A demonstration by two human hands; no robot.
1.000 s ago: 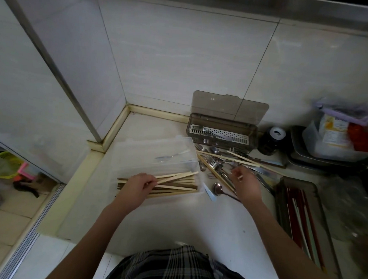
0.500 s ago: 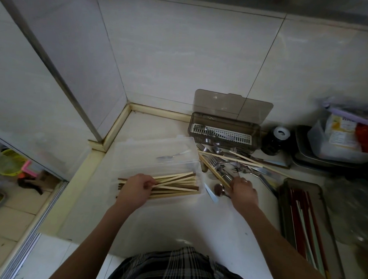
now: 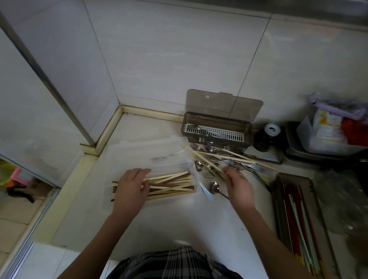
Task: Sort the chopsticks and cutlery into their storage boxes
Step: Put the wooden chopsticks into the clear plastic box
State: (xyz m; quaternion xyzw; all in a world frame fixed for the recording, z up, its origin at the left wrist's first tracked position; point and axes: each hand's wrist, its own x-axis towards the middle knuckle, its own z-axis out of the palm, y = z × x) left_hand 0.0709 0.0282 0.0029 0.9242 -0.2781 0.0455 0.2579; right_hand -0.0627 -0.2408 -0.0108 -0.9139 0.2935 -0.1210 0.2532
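Chopsticks [image 3: 168, 184] of pale wood with dark ends are gathered lengthwise in the near compartment of a clear plastic box [image 3: 136, 150] at the left of the white counter [image 3: 175, 219]. The bundle is covered at its left part by the left hand [image 3: 132, 186], whose fingers are laid flat and fairly straight across the sticks rather than curled round them. A single piece of metal cutlery [image 3: 167, 157] is seen in the far compartment of the same box. Just right of the box, a mixed pile of forks, spoons and loose chopsticks [image 3: 224, 160] is spread on the counter. The near edge of that pile is reached by the right hand [image 3: 239, 187], and one loose chopstick [image 3: 209, 164] appears to be pinched at its fingertips, though the contact is partly hidden. A spoon [image 3: 214, 187] lies beside that hand. Behind the pile, a brown box with an open lid [image 3: 217, 132] holds a white slotted tray. At the right, a long tray [image 3: 301, 224] holds red and pale chopsticks.
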